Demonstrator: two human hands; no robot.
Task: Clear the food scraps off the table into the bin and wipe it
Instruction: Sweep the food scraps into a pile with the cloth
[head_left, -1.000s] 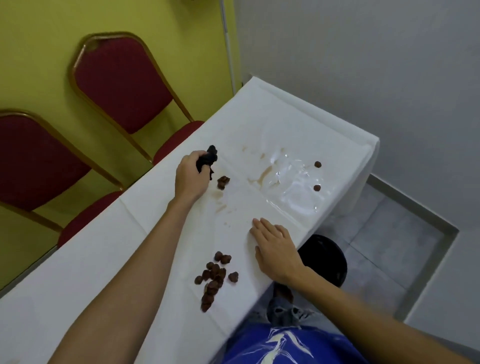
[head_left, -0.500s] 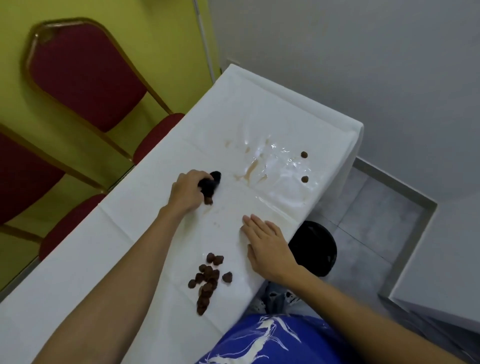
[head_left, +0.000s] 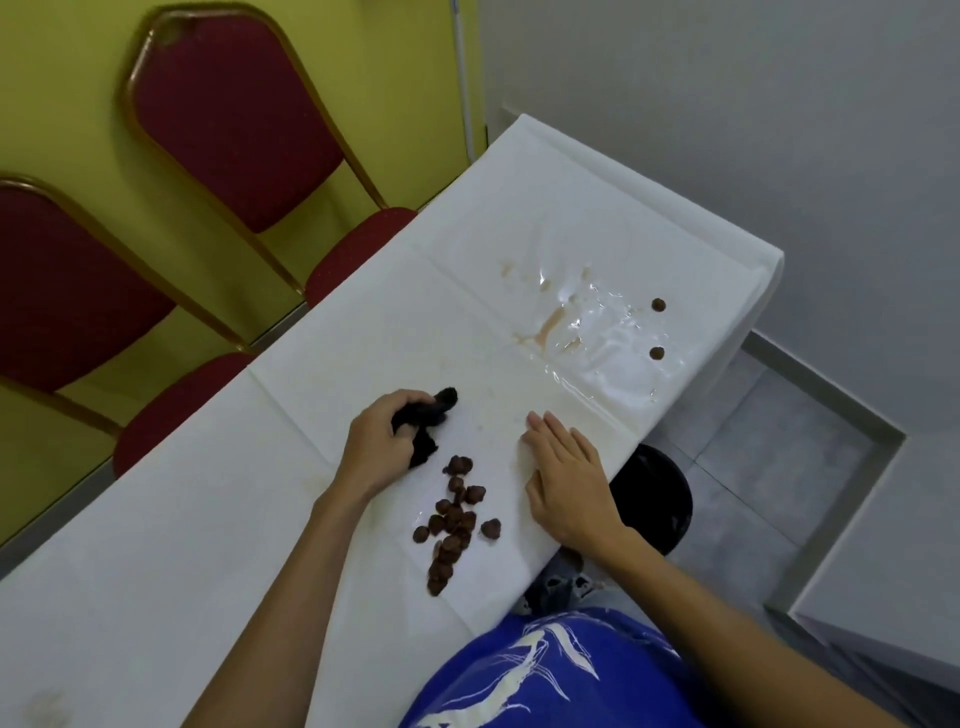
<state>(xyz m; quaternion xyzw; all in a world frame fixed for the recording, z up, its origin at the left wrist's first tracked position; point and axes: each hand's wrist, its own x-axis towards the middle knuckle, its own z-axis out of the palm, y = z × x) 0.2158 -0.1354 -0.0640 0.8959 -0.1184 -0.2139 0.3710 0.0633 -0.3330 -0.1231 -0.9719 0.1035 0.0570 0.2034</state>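
Observation:
My left hand (head_left: 375, 447) grips a crumpled black cloth (head_left: 427, 423) on the white-covered table (head_left: 218, 545), just left of a pile of several brown food scraps (head_left: 451, 525). My right hand (head_left: 566, 478) lies flat with straight fingers on the table near its right edge, to the right of the pile. Two more brown scraps (head_left: 658, 305) (head_left: 656, 353) sit beside a wet brownish spill (head_left: 576, 322) toward the far end. A black bin (head_left: 660, 493) stands on the floor under the table's right edge, partly hidden by my right hand and the table.
Two red chairs with gold frames (head_left: 228, 119) (head_left: 67, 291) stand along the table's left side against a yellow wall. Grey floor tiles (head_left: 779, 457) and a white wall lie to the right. My blue shirt (head_left: 545, 670) fills the bottom.
My left hand has dragged the black cloth toward me, pushing a couple of scraps into the near pile. My right hand has stayed flat on the table.

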